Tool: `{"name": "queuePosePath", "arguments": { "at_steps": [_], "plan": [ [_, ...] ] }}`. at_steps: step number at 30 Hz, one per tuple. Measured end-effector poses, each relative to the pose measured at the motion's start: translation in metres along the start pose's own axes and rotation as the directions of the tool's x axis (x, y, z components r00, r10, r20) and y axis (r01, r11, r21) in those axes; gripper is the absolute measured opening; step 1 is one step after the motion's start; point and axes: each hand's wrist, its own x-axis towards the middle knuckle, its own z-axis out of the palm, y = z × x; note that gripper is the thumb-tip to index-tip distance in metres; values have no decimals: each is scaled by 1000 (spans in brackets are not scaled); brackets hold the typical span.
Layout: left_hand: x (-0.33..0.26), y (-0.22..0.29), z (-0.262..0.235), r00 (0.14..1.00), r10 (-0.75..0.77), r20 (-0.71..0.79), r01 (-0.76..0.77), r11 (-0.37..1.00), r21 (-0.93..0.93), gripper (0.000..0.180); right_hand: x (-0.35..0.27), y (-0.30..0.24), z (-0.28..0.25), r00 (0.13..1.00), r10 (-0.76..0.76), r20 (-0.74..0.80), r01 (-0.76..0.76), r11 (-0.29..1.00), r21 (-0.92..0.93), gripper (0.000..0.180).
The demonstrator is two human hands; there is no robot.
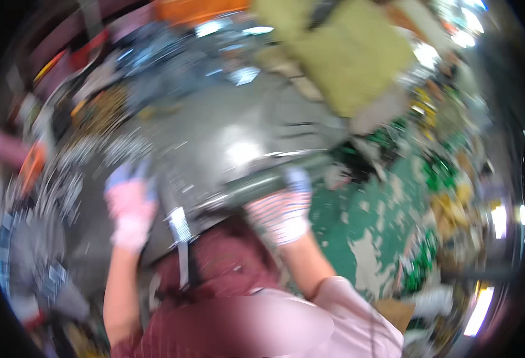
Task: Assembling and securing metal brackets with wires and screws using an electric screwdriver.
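Note:
My left hand (132, 209), in a pale pink glove with blue fingertips, is over the left part of the grey tabletop (205, 128). Its fingers look spread, and nothing shows in them. Just beyond it lies a blurred heap of small shiny metal pieces (125, 149). My right hand (281, 212), in a striped glove with a blue fingertip, is closed around a long dark green cylinder (256, 188) near the table's front edge. The cylinder narrows to a silvery end on the left. Motion blur hides what kind of tool or part it is.
Bluish shiny pieces (161, 56) and an orange bin (199, 11) are along the far side. A large yellow-green sheet or sack (346, 56) stands at the far right. Green and yellow items lie on the worn green floor (364, 227) to my right. A bright strip (180, 238) hangs before my lap.

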Motion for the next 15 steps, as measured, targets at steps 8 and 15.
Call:
{"name": "queuePosePath", "arguments": {
  "at_steps": [8, 15],
  "plan": [
    [-17, -22, -3, 973, -60, -221, -7, 957, -292, 24, 16, 2, 1, 995, -95, 43, 102, 979, -179, 25],
    [-9, -28, -10, 984, -150, -93, 120, 955, -270, 19, 11, 13, 4, 993, -95, 67, 109, 963, -245, 28]
  ]
}}
